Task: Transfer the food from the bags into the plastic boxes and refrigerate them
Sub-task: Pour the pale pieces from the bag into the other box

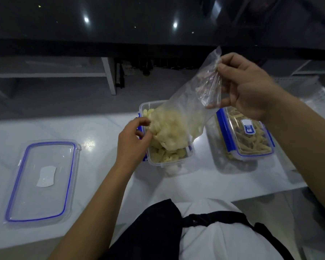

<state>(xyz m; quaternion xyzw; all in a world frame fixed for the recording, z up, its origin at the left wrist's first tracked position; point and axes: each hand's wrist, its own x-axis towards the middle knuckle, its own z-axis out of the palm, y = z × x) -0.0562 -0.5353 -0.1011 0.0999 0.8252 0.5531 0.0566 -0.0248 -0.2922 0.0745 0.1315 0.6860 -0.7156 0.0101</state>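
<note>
Bag (184,109) axis: slants from raised right hand (246,85) (pinching its end) down into open box (169,158).
Left hand (133,139): nearer, fingers pinching the bag's mouth.

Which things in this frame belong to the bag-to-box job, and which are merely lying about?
Part of the job:
- clear bag, held by right hand and left hand
- open box receiving pale food
- loose lid
- closed box, already filled

Lying about:
- white frame beyond the table
- black strap across the person's lap
</note>
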